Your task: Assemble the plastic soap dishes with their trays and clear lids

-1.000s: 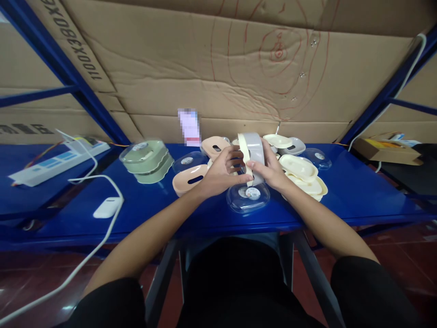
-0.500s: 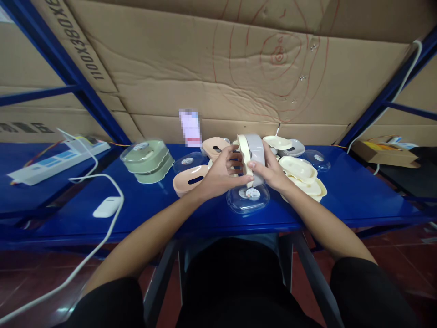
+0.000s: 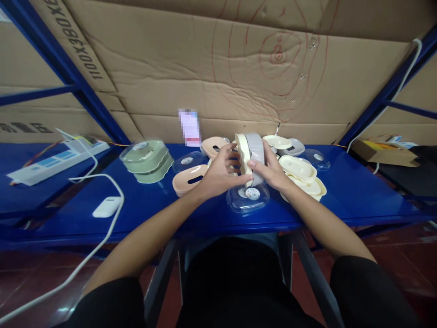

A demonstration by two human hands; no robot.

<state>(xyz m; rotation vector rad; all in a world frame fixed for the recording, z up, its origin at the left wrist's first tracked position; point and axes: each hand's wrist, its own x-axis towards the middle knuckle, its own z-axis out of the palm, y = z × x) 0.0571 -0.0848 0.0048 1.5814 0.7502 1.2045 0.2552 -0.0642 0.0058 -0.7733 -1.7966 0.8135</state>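
Between my hands, a cream plastic tray (image 3: 243, 150) and a grey oval dish (image 3: 256, 152) stand on edge, face to face, raised above the table. My left hand (image 3: 223, 169) closes on the cream tray from the left, its thumb along the lower edge and fingers at the far side. From the right, my right hand (image 3: 271, 169) grips the grey dish, with its thumb across toward the cream piece. Just below them lies a clear plastic lid (image 3: 248, 202) with round stickers. A peach dish (image 3: 187, 180) with a dark slot sits left of my left hand.
Cream trays (image 3: 300, 171) are stacked right of my hands, with another clear lid (image 3: 317, 159) beyond. Green lidded boxes (image 3: 146, 157) stand at left. A white case (image 3: 107, 207), a cable (image 3: 112, 218) and a power strip (image 3: 64, 159) lie further left on the blue table (image 3: 146, 214).
The cream tray and grey dish have tilted slightly and shifted a little left with my hands. Everything on the table stays in place.
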